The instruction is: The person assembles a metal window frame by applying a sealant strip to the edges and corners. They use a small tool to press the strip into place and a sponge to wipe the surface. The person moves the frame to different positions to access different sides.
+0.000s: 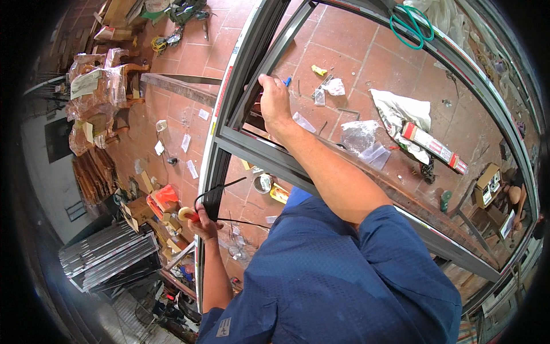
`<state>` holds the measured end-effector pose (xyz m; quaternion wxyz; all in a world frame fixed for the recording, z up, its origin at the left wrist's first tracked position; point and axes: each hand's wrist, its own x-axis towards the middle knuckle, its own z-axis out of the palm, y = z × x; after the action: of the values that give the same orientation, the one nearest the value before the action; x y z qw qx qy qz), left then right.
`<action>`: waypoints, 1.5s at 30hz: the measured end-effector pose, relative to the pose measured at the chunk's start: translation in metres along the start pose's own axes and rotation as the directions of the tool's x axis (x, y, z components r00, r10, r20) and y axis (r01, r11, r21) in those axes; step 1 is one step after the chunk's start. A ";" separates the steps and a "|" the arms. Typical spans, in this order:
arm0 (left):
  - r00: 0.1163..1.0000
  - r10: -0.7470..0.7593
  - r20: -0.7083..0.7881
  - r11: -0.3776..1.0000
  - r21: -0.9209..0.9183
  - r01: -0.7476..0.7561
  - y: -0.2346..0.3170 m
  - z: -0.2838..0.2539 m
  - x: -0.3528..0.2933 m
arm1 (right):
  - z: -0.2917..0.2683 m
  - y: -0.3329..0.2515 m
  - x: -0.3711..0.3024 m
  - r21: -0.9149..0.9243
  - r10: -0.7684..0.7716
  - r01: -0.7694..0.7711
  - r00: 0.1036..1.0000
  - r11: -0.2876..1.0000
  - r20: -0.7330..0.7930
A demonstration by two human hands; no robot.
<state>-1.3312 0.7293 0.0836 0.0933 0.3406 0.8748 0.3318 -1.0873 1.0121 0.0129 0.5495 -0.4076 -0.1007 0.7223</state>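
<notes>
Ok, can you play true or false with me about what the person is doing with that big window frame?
1. The right hand is holding a bar of the grey metal frame. True.
2. The left hand is empty. False: it holds a thin black strip and a tool with a red handle against the frame's edge.
3. The floor has red tiles. True.
4. The person's sleeves are yellow. False: they are blue.
5. A green cord hangs coiled on the frame's far side. True.

Left hand low on frame; right hand higher, right
</notes>
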 end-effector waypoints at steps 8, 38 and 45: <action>0.999 -0.022 0.040 0.998 -0.051 0.024 0.007 0.002 0.002 | 0.004 -0.007 -0.004 -0.299 -0.188 0.146 0.975 0.943 -0.119; 0.994 0.109 0.027 0.993 0.047 -0.110 -0.054 -0.008 0.020 | 0.012 -0.047 -0.032 -0.506 0.025 -0.094 0.990 0.858 -0.141; 0.966 0.254 -0.046 0.967 0.014 -0.254 -0.050 0.003 0.023 | 0.005 -0.010 -0.011 -0.557 -0.191 0.125 0.980 0.821 -0.062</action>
<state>-1.3744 0.7185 0.0506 0.0279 0.4422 0.8272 0.3455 -1.0824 1.0080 0.0270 0.4718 -0.5792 -0.3058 0.5903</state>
